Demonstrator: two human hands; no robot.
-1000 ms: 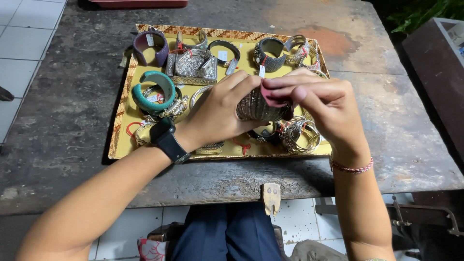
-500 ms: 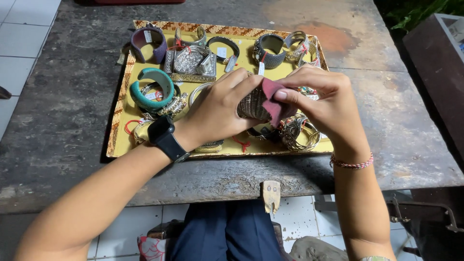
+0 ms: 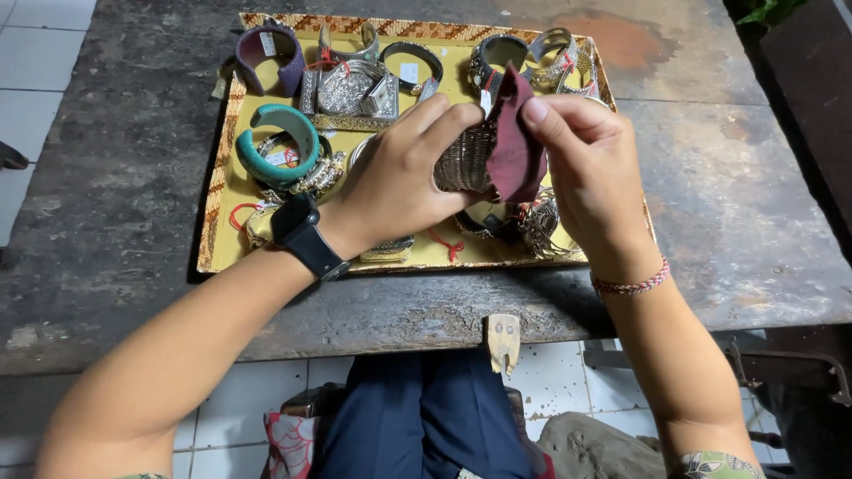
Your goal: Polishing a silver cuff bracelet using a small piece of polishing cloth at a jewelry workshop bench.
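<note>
Many bangles (image 3: 282, 146) around both hands (image 3: 399, 182)

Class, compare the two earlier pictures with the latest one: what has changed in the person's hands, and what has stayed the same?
The right hand has lifted the dark red cloth from the side of the silver woven bangle up over its top edge. The left hand still grips the bangle above the yellow tray. The teal bangle and the other bracelets lie where they were.

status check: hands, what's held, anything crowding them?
Left hand grips silver mesh cuff. Right hand pinches maroon cloth against it. Both above yellow tray crowded with bangles; teal bangle by left wrist.
</note>
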